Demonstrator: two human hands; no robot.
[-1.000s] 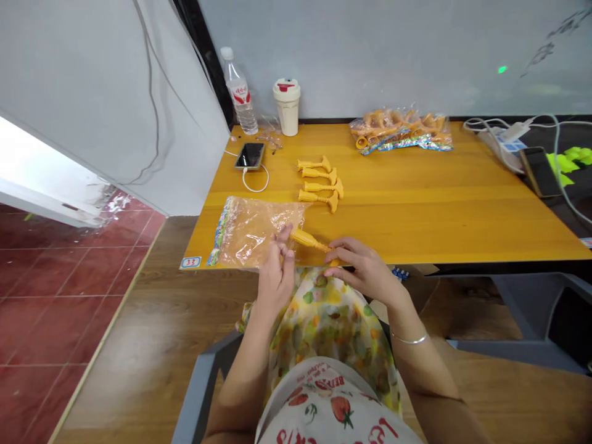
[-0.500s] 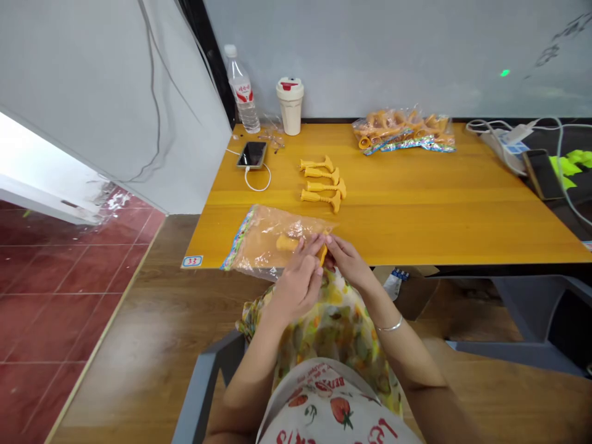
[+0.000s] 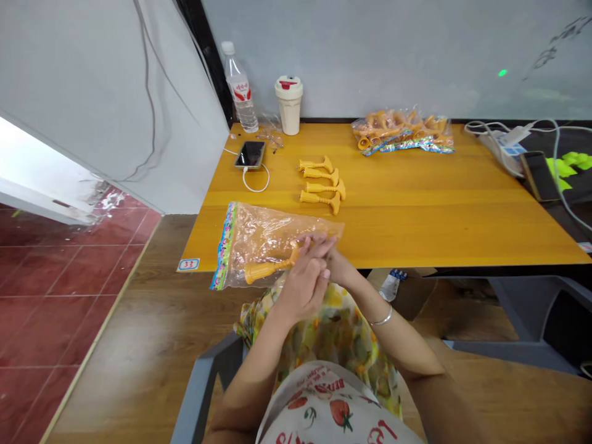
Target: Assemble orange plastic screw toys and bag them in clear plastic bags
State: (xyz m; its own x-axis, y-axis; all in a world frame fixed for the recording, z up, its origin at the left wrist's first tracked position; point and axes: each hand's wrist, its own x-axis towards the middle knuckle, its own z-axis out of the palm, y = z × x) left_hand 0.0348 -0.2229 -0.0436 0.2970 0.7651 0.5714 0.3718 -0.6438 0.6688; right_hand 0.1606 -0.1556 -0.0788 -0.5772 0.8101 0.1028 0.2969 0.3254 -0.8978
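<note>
Inside the clear bag [image 3: 259, 225], the yellow tool [image 3: 266, 269] lies toward eight o'clock from the nearer left hand [image 3: 303, 283], long axis eight-to-two, though I cannot tell whether the fingers are clamped.

Right of the 4 yellow T-headed pieces [image 3: 319, 187], bare tabletop [image 3: 439, 203] leaves a hand wide room. Beyond them, a cup [image 3: 290, 110] and bottle [image 3: 241, 95] stand in the way; beyond and right, a stuffed bag [image 3: 400, 129]. Left of them, a narrow gap precedes the phone [image 3: 250, 155] and looped cable [image 3: 257, 190]. On their near side, the clear bag [image 3: 266, 225], left hand [image 3: 303, 287] and right hand [image 3: 340, 269] block passage.
</note>
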